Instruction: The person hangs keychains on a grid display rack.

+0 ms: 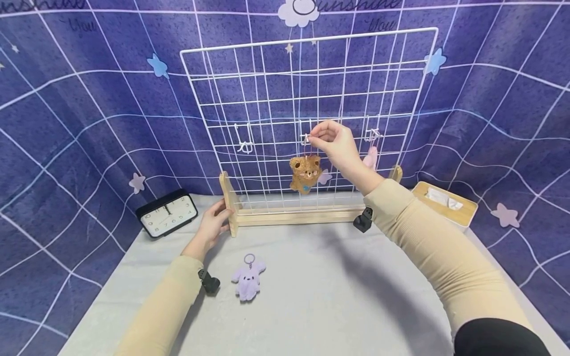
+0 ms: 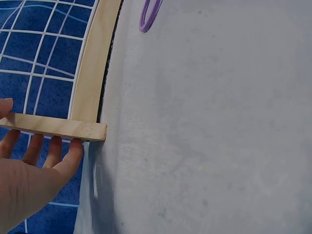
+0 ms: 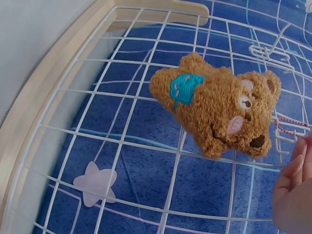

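A brown plush bear keychain (image 1: 306, 174) hangs in front of the white wire grid rack (image 1: 276, 76), by its middle hook (image 1: 305, 139). My right hand (image 1: 339, 148) pinches the bear's thin red cord (image 3: 292, 122) at that hook; whether the cord is over the hook I cannot tell. In the right wrist view the bear's face and blue belly patch show. My left hand (image 1: 213, 225) grips the rack's left wooden foot (image 2: 53, 126), thumb on one side and fingers on the other. On the table lies a purple plush keychain (image 1: 248, 282) with a purple ring.
An unoccupied white hook (image 1: 245, 146) is on the grid's left. A pink plush (image 1: 370, 158) hangs from the right hook (image 1: 373, 134), partly behind my right wrist. A black-framed clock (image 1: 167, 213) stands at the left; a wooden-topped tissue box (image 1: 445, 201) sits at the right.
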`<state>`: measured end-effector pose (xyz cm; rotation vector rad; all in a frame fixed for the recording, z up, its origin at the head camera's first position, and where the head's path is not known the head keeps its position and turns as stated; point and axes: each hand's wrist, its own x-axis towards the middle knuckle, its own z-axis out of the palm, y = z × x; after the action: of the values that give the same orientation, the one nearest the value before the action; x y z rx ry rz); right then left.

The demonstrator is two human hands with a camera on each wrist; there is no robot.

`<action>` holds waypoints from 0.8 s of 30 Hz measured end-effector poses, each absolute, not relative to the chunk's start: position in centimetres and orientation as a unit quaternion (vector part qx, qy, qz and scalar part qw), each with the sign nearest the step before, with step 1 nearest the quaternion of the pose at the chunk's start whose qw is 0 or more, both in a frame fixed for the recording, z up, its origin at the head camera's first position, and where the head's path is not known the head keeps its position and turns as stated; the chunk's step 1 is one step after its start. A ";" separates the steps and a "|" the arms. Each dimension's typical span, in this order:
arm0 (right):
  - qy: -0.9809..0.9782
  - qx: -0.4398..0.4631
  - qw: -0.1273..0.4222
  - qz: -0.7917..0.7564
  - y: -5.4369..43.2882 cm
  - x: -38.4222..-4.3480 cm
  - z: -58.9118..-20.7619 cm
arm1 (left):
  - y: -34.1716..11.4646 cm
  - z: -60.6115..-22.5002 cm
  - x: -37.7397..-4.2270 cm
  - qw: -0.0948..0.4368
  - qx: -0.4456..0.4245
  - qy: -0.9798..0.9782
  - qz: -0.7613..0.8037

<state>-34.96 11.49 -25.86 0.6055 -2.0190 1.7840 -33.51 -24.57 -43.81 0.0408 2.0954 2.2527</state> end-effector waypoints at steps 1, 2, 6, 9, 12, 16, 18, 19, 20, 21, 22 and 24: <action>-0.718 0.215 0.191 0.634 11.5 -35.0 -25.9 | -24.6 -43.8 -33.5 0.032 0.014 0.681 0.732; -0.718 0.213 0.192 0.633 11.4 -35.0 -25.9 | -24.6 -43.8 -33.5 0.032 0.014 0.681 0.732; -0.723 0.208 0.198 0.628 11.3 -34.9 -25.8 | -24.5 -43.8 -33.4 0.033 0.014 0.680 0.733; -0.727 0.205 0.201 0.624 11.2 -34.8 -25.8 | -24.5 -43.7 -33.4 0.033 0.014 0.681 0.731; -0.729 0.200 0.204 0.622 11.2 -34.8 -25.7 | -24.5 -43.7 -33.4 0.032 0.014 0.682 0.731; -0.731 0.190 0.207 0.622 11.3 -34.7 -25.8 | -24.4 -43.7 -33.5 0.031 0.015 0.680 0.733; -0.730 0.187 0.206 0.624 11.3 -34.8 -25.8 | -24.4 -43.7 -33.5 0.030 0.016 0.679 0.733; -0.729 0.186 0.205 0.626 11.4 -34.7 -25.9 | -24.4 -43.7 -33.4 0.029 0.016 0.679 0.733; -0.728 0.187 0.203 0.627 11.4 -34.7 -25.9 | -24.4 -43.7 -33.4 0.029 0.016 0.681 0.732; -0.726 0.187 0.202 0.630 11.4 -34.7 -26.0 | -24.4 -43.7 -33.4 0.028 0.016 0.682 0.731; -0.723 0.188 0.201 0.633 11.4 -34.6 -26.0 | -24.4 -43.7 -33.4 0.028 0.016 0.683 0.730; -0.720 0.185 0.198 0.638 11.4 -34.5 -26.1 | -24.4 -43.7 -33.4 0.029 0.015 0.684 0.729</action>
<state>-34.52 11.39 -26.14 0.5187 -2.0159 1.7857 -33.40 -24.44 -43.74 0.0466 2.1101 2.2479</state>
